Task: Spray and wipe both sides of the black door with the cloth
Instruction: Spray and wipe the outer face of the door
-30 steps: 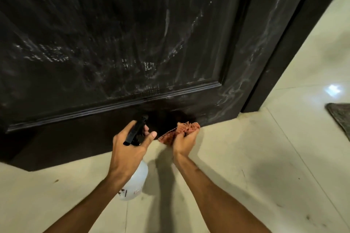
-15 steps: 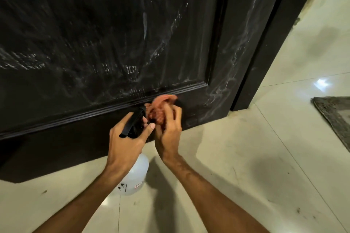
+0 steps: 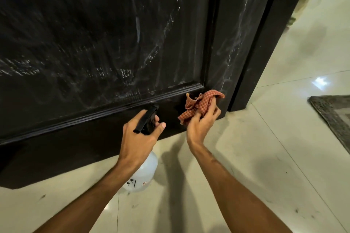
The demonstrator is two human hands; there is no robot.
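The black door [image 3: 94,43] filled the left and centre of the view, its raised panel streaked with pale, smeary wipe marks, and a moulded ledge ran along the panel's lower edge. Below that ledge the door's bottom rail looked dark and unstreaked.

In front of the bottom rail the left hand [image 3: 139,138] was wrapped round the black trigger head of a spray bottle [image 3: 144,174], thumb out to the side, nozzle aimed at the door just under the ledge. The bottle's clear, rounded body hung below the wrist, above the pale tiled floor [image 3: 246,176].

To the right of the bottle, and apart from the left hand, the right hand [image 3: 200,125] gripped a bunched red checked cloth [image 3: 200,103], fingers curled into its folds. The cloth was at the door's lower right corner, right of the end of the ledge; whether it actually touched the door I could not tell.

Right of the door's streaked edge stood the dark door frame [image 3: 269,43]. Further right, well away from the door, the corner of a grey mat [image 3: 333,117] lay on the floor beside a bright reflection on the tiles.
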